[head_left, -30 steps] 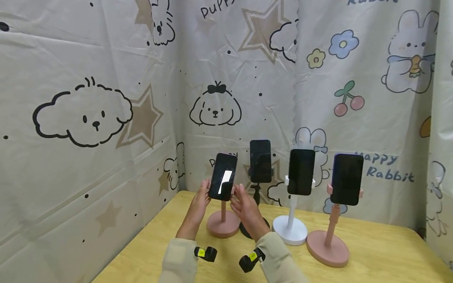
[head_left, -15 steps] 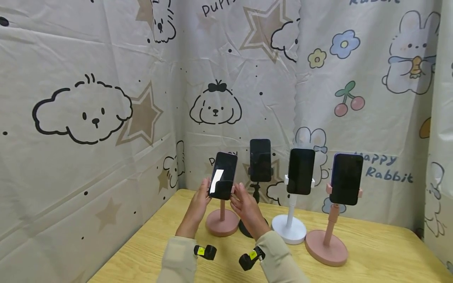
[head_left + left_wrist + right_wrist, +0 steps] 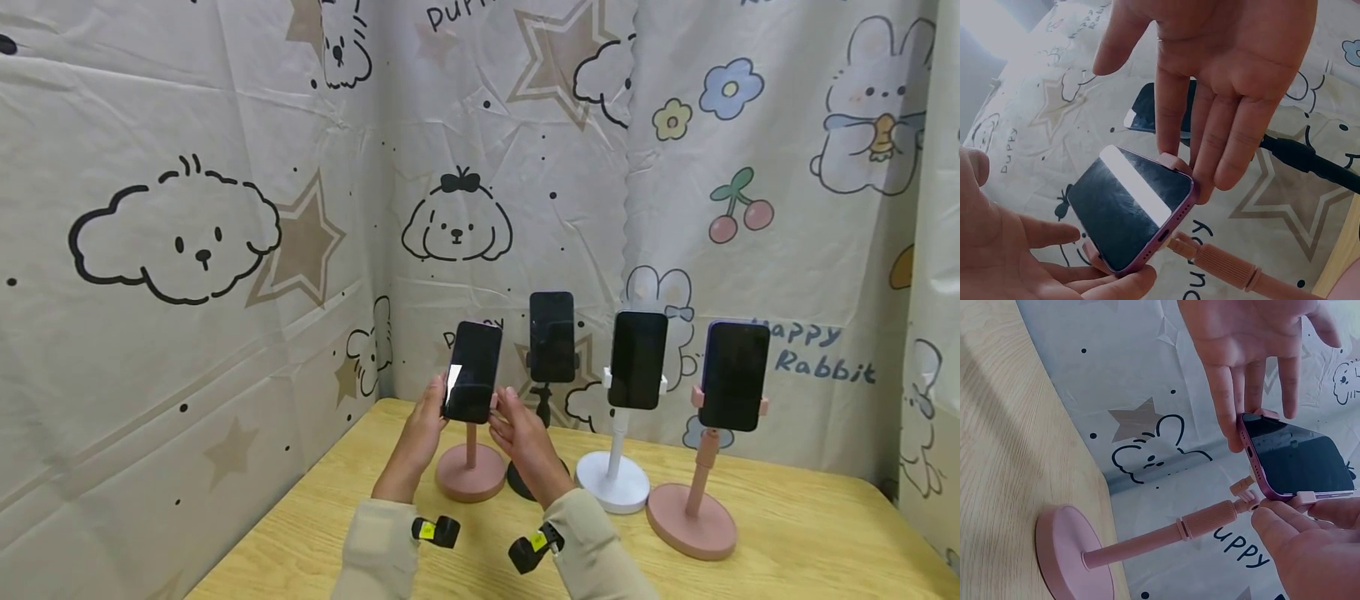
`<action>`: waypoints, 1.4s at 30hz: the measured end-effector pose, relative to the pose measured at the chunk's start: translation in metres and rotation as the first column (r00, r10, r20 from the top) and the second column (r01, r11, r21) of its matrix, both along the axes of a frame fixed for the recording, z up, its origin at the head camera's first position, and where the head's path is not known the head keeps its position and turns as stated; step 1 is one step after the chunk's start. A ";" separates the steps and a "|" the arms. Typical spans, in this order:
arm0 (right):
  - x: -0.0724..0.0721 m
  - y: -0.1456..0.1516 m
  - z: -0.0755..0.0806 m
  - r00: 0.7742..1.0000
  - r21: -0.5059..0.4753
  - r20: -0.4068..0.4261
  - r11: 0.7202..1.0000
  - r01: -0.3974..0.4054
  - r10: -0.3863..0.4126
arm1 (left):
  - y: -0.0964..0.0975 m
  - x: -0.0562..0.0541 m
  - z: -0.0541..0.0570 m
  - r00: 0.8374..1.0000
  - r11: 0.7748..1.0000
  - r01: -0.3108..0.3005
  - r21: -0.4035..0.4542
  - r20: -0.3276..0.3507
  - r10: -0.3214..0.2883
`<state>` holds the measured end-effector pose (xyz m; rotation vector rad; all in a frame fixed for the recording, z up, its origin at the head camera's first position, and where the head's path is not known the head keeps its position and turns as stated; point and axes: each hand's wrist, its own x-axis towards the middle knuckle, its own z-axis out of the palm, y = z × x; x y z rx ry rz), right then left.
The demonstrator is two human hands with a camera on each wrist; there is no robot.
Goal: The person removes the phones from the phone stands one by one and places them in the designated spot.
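Note:
A dark-screened phone (image 3: pixel 472 375) with a purple edge (image 3: pixel 1249 447) leans back in the clamp of a pink phone stand (image 3: pixel 471 477) at the left of the row. My left hand (image 3: pixel 415 447) is at the phone's left side, straight fingers touching it near a lower corner. On the opposite side is my right hand (image 3: pixel 527 442); in the left wrist view this hand (image 3: pixel 1225 53) extends its fingers along the phone's edge and behind it. Pink clamp arms (image 3: pixel 1305 499) hug both sides of the phone. Neither thumb wraps round it.
To the right stand a black phone stand (image 3: pixel 543 405), a white one (image 3: pixel 612 483) and a second pink one (image 3: pixel 693 521), each bearing a dark phone. All are on a wooden table (image 3: pixel 817 533). Patterned curtains (image 3: pixel 187 375) enclose the left and back.
The bright reflection on the phone's screen has shifted left and shrunk. The phone has tilted slightly; both hands stay at its sides.

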<state>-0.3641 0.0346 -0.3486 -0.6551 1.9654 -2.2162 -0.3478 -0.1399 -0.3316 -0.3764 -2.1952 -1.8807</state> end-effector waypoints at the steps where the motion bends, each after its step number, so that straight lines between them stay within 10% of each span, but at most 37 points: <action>1: 0.000 0.001 0.000 1.000 0.004 -0.002 1.000 0.001 -0.001 | 0.000 0.001 0.000 1.000 1.000 0.001 -0.001 0.003 -0.001; 13: 0.003 0.008 0.000 1.000 0.000 -0.013 1.000 0.012 -0.012 | 0.006 0.011 0.005 0.998 0.991 -0.051 -0.125 -0.032 0.048; 42: 0.028 0.031 0.006 0.999 0.026 -0.021 0.999 0.037 -0.036 | 0.014 0.039 0.024 0.956 0.862 -0.294 -0.412 -0.135 0.262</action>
